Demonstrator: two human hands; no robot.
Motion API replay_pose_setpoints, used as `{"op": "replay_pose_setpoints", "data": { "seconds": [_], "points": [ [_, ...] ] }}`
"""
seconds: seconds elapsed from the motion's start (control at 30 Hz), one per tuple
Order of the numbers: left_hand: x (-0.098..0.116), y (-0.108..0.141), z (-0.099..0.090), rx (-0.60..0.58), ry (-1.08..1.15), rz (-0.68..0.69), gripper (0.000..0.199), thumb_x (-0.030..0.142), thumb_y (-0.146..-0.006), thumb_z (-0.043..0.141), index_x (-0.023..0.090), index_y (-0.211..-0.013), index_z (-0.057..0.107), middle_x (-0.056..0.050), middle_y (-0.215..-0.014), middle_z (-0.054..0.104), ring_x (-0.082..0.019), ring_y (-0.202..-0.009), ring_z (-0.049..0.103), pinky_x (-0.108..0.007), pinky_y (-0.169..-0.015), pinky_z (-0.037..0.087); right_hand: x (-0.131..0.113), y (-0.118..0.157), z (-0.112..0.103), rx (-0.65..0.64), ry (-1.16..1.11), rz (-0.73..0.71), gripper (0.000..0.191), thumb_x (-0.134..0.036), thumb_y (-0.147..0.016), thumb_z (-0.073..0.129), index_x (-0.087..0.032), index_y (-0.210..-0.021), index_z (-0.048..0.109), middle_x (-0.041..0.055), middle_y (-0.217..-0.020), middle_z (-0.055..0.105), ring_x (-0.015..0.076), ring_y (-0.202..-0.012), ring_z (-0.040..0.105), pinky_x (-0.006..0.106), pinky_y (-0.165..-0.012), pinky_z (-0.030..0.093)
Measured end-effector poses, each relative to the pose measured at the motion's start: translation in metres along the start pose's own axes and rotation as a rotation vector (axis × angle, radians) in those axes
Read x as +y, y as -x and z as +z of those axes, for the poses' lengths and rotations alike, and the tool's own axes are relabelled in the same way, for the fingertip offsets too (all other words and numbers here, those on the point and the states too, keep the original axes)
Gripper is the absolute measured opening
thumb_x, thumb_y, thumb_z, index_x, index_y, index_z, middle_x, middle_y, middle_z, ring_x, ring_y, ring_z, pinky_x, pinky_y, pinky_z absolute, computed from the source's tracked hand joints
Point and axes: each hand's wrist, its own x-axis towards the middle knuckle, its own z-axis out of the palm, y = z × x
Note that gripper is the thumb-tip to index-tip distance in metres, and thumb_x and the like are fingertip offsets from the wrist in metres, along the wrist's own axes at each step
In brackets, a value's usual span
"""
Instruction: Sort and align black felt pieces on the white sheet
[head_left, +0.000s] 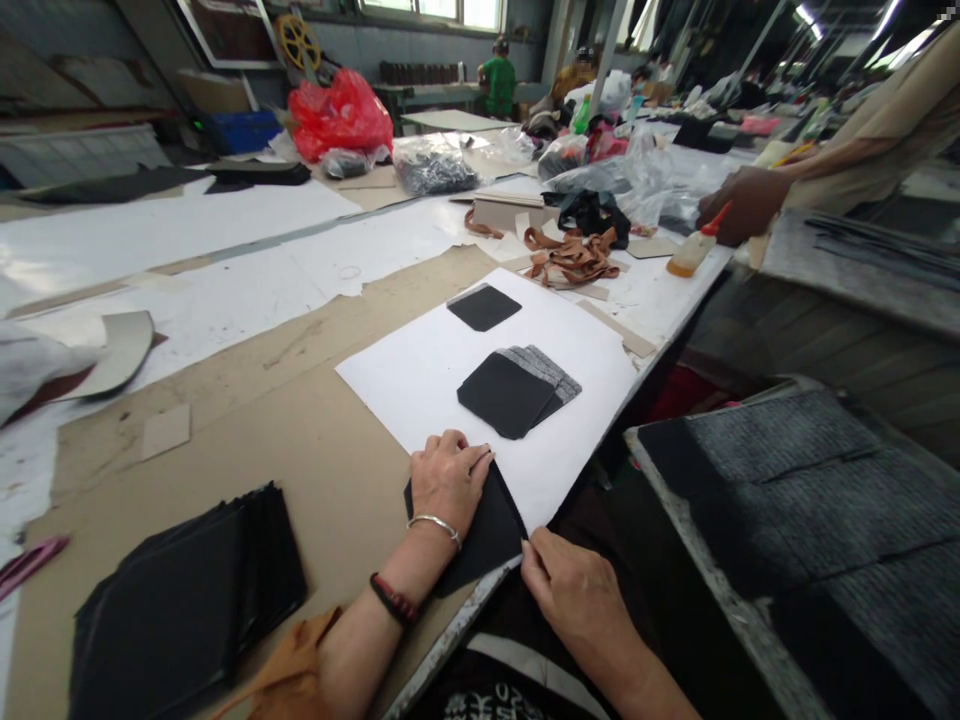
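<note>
Daylight enters through the bright, blown-out windows [431, 10] at the far wall, and ceiling strip lights [806, 14] glare at the upper right. The flat white paper sheet [420, 375] reflects evenly, with soft shadows. Wide-angle distortion bends the edges; the distant background is slightly blurred.

We are looking across a long worktable [225, 380] covered in brown cardboard and white paper, running toward the far end of a workshop. Daylight is coming in through a window [435, 10] high in the grey back wall [420, 45], and ceiling lights [806, 14] are glowing at the upper right. A second bench [435, 95] is standing under the window. A grey surface [840, 250] is running along the right side, and below it a dark gap is showing beside our table's edge.
</note>
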Motion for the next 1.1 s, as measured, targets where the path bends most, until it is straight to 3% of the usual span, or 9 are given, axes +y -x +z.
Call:
{"op": "replay_pose_setpoints", "data": {
  "seconds": [0.17,0.37,0.5,0.77,0.93,1.0,1.1],
  "points": [
    [0.003,-0.003,0.0,-0.029,-0.014,-0.01,0.018,0.035,-0.089,0.052,0.025,-0.094,0.067,-0.006,-0.097,0.06,-0.024,-0.09,0.052,-0.036,-0.072,0.037,0.007,0.006,-0.006,-0.097,-0.061,0.038,0.032,-0.022,-0.092,0.036,-0.021,-0.062,0.048,-0.0041,-0.049,0.054,0.0105,-0.04,0.05,0.027,-0.046,0.027],
    [0.005,-0.002,0.001,-0.042,-0.004,-0.062,0.02,0.032,-0.089,0.051,0.019,-0.102,0.059,-0.009,-0.1,0.059,-0.027,-0.094,0.051,-0.041,-0.079,0.038,0.011,-0.005,-0.022,-0.261,-0.524,0.464,0.035,-0.042,-0.093,0.027,-0.021,-0.079,0.051,-0.0004,-0.063,0.057,0.0139,-0.053,0.057,0.025,-0.054,0.042],
    [0.004,-0.002,0.001,-0.054,0.009,-0.067,0.02,0.031,-0.09,0.048,0.019,-0.103,0.057,-0.008,-0.102,0.059,-0.027,-0.095,0.05,-0.04,-0.08,0.037,0.008,-0.026,-0.018,-0.439,-0.744,0.648,0.033,-0.048,-0.088,0.031,-0.022,-0.076,0.048,-0.0009,-0.059,0.056,0.0161,-0.053,0.061,0.026,-0.05,0.045],
    [0.003,-0.002,0.001,-0.068,0.003,-0.074,0.018,0.03,-0.091,0.046,0.02,-0.101,0.058,-0.007,-0.101,0.06,-0.026,-0.094,0.051,-0.04,-0.08,0.037,-0.002,-0.059,-0.015,-0.787,-0.915,0.748,0.035,-0.044,-0.089,0.027,-0.019,-0.072,0.046,0.0025,-0.061,0.063,0.0133,-0.048,0.063,0.021,-0.043,0.045],
    [0.004,-0.003,0.0,-0.078,-0.023,-0.071,0.018,0.03,-0.091,0.046,0.021,-0.101,0.058,-0.007,-0.101,0.06,-0.026,-0.094,0.052,-0.04,-0.079,0.039,-0.007,-0.058,-0.01,-0.715,-0.703,0.657,0.03,-0.035,-0.089,0.034,-0.022,-0.061,0.037,-0.0014,-0.05,0.053,0.0104,-0.037,0.049,0.021,-0.037,0.031],
    [0.005,-0.004,-0.001,-0.058,-0.031,-0.061,0.017,0.029,-0.091,0.047,0.02,-0.1,0.059,-0.007,-0.099,0.06,-0.026,-0.093,0.053,-0.04,-0.079,0.04,-0.011,-0.052,-0.009,-0.615,-0.571,0.598,0.029,-0.029,-0.088,0.037,-0.022,-0.061,0.038,0.0028,-0.055,0.056,0.0145,-0.046,0.055,0.024,-0.044,0.033],
    [0.005,0.0,0.001,0.018,-0.037,-0.027,0.015,0.024,-0.09,0.048,0.02,-0.096,0.061,-0.006,-0.094,0.062,-0.025,-0.089,0.055,-0.04,-0.078,0.042,-0.012,-0.039,-0.006,-0.505,-0.314,0.474,0.023,-0.023,-0.089,0.038,-0.019,-0.071,0.053,0.0107,-0.071,0.066,0.0242,-0.067,0.064,0.031,-0.056,0.039]
  ]
}}
